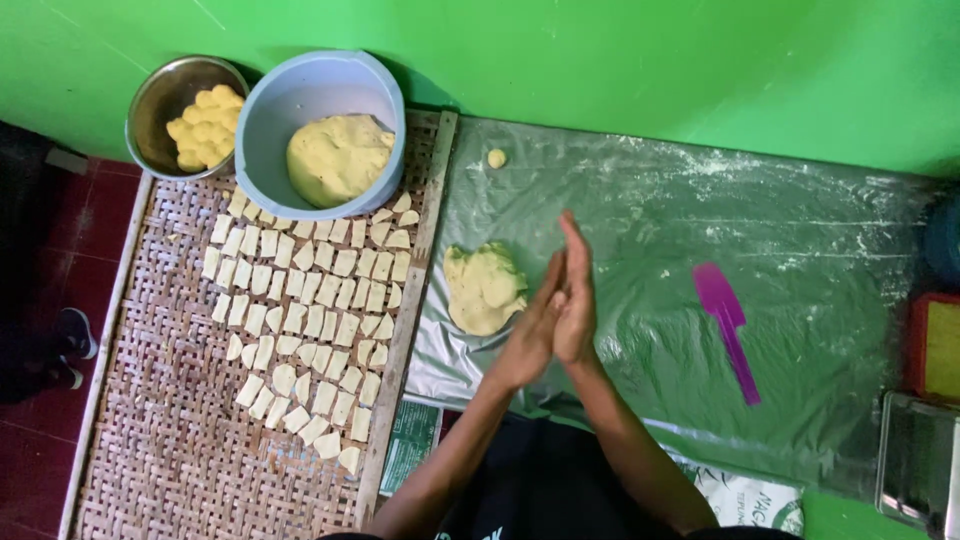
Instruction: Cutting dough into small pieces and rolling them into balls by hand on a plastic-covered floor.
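My left hand [528, 335] and my right hand [577, 290] are pressed palm to palm above a floured clear plastic sheet [800, 250]. Whether anything lies between the palms is hidden. A flattened lump of yellow dough [483, 288] rests on the sheet just left of my hands. A small dough ball [496, 158] sits farther back on the sheet. A purple plastic scraper [728, 325] lies on the sheet to the right of my hands.
A woven bamboo tray [170, 420] on the left carries several rows of cut dough pieces [305, 310]. On its far end stand a blue bowl [320, 90] with a dough mass and a metal bowl [165, 95] of dough bits. A metal tray [915, 460] sits at the right.
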